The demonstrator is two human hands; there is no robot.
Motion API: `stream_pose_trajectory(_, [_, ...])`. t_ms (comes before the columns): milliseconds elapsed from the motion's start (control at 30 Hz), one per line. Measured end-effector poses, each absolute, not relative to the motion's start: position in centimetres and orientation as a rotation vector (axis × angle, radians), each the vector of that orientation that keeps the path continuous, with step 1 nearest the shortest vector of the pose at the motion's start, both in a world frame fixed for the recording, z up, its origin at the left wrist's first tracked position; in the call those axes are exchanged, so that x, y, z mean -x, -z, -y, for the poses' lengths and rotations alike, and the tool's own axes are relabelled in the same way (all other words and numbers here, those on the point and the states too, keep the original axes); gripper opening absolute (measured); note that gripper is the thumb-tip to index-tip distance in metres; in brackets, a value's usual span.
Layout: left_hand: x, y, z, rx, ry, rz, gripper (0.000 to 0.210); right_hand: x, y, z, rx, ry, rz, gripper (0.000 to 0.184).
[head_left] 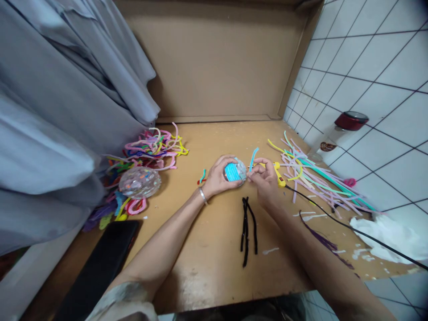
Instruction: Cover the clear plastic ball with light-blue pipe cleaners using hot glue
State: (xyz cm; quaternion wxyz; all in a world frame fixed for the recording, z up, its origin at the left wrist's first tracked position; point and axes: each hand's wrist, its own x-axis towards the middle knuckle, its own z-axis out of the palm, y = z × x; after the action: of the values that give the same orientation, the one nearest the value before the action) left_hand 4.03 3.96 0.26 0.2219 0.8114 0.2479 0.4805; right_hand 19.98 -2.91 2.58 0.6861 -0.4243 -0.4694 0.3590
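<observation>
From the head view, the left grip [219,177] is wrapped round a blue-patched clear ball [235,171] above the middle of the bench [207,249], while the right grip [262,177] pinches a light-blue strip [253,157] just beside it.

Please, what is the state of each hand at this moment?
Left hand: closed around a clear, rounded, plastic-looking container with a blue label.
Right hand: closed, pinching a slim, light-blue fuzzy strip.

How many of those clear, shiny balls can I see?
2. The ball with a blue patch is in the left hand; the other ball lies by the heap of coloured strips on the left. The heap might hide more.
</observation>
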Motion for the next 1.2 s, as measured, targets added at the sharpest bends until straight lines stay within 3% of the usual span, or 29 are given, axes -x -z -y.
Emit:
stream_pose_trajectory(133, [-4.0, -0.2, -4.0, -2.232, -1.319, -0.692, 0.055, -20.8, -2.8, 3.0, 0.967, -0.779, 1.050, 0.035])
stream_pose_trajectory(300, [-4.0, -0.1, -4.0, -2.214, -1.299, -0.717, 0.055, -21.6, -3.4, 3.0, 1.007, -0.831, 1.092, 0.018])
stream_pose_trajectory(500, [-4.0, -0.2, -4.0, -2.224, -1.299, -0.717, 0.055, -21.2, -4.4, 3.3, 0.992, -0.764, 1.116, 0.023])
stream_pose_trajectory(800, [-4.0, -0.1, -4.1, -2.213, -1.282, -0.725, 0.054, -21.8, -4.9, 3.9, 1.039, -0.260, 1.397, 0.018])
stream_pose_trajectory(1033, [-4.0, -0.2, -4.0, -2.214, -1.289, -0.713, 0.055, -21.2, -4.3, 4.5, 0.941, 0.225, 1.654, 0.034])
stream_pose_trajectory(1200, [-4.0, -0.1, -4.1, -2.222, -1.315, -0.680, 0.055, -20.7, -3.5, 4.5, 0.829, 0.327, 1.761, 0.041])
